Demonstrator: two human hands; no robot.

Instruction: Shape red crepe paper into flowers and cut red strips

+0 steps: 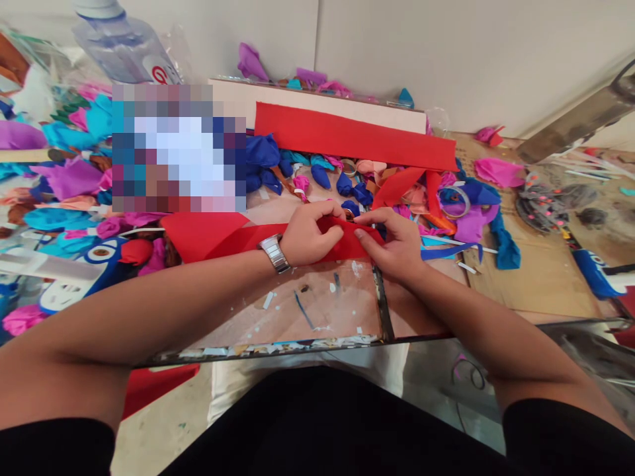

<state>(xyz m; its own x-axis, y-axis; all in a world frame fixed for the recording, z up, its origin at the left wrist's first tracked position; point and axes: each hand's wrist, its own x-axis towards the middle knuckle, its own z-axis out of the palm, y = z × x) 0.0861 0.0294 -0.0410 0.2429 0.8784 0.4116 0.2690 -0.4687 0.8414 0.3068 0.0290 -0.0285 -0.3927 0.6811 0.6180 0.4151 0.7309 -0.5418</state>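
A long red strip, cloth or paper (258,239), lies across the near part of the table, its wide end at the left. My left hand (312,235), below a metal watch (275,254), pinches the strip with thumb and curled fingers. Close beside it on the right, my right hand (391,241) pinches the same strip between thumb and fingers. The strip is gathered between the two hands; the fingertips partly hide the fold. Behind them a wider flat red piece (354,135) rests on a pale board (233,99).
Crumpled blue, purple and pink pieces (69,182) cover the left side. A large clear bottle (122,43) stands at the back left. Tape rolls (455,201) and cardboard (540,281) lie to the right. The table's near edge (278,350) carries paper scraps.
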